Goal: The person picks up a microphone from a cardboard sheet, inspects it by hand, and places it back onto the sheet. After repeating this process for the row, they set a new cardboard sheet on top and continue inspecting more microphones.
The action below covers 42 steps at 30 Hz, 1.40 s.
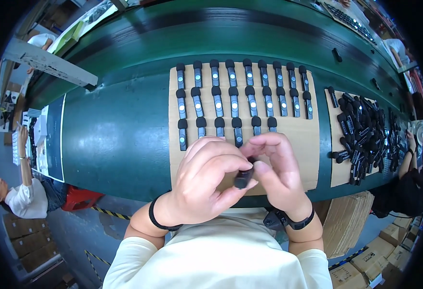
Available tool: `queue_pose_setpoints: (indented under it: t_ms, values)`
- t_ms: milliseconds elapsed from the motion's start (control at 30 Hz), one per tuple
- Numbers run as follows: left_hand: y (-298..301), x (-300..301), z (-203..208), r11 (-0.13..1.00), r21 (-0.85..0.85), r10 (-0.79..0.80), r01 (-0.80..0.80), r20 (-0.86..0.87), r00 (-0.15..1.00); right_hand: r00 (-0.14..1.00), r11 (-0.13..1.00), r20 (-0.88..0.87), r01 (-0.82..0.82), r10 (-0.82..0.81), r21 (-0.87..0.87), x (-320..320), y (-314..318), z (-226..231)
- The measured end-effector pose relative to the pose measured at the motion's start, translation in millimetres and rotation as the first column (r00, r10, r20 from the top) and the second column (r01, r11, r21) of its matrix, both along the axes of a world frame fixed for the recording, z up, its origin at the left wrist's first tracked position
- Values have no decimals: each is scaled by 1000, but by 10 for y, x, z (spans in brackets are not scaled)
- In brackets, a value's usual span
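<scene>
Between my two hands is a small black clip-on microphone (243,178), its blunt dark end pointing toward me. My left hand (205,177) pinches it between thumb and fingers. The thumb and curled fingers of my right hand (280,174) close on its far end, which they partly hide. Just beyond my hands lies a cardboard sheet (295,147) with several matching microphones (234,102) in three rows. Each has a round black foam cap at the far end and a pale round spot on its body. My hands cover part of the nearest row.
A second cardboard piece (337,179) to the right bears a heap of similar microphones (361,130). Everything stands on a green table (120,139). A metal post (52,65) juts in at the left. Other people sit at both sides. Stacked cardboard (349,221) leans at lower right.
</scene>
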<state>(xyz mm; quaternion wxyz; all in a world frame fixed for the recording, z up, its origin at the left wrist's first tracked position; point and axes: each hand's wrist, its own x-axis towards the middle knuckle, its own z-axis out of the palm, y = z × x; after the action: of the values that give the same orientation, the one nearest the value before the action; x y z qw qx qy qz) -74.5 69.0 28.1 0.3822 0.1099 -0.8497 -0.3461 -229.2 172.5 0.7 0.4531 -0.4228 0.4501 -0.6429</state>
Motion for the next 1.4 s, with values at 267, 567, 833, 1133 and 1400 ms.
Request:
queue_pose_setpoints:
  t_ms: [267, 567, 833, 1133, 1400]
  values:
    - [-46, 60, -50, 995, -98, 4, 4, 78, 997, 807, 953, -543, 77, -232, -292, -41, -8, 82]
    - [-162, 270, -95, 999, 30, -31, 26, 174, 984, 674, 977, -718, 33, -177, -210, -185, 123, 50]
    - [-441, 681, -288, 944, 182, 237, -276, 207, 949, 296, 956, -927, 245, -229, -158, -695, 282, -67]
    - [-624, 851, -433, 873, 235, 375, -428, 239, 896, 116, 990, -992, 139, -45, -29, -788, 366, -130]
    - [-755, 802, -490, 865, 255, 378, -432, 235, 895, 118, 994, -993, 110, -5, 8, -861, 259, -55]
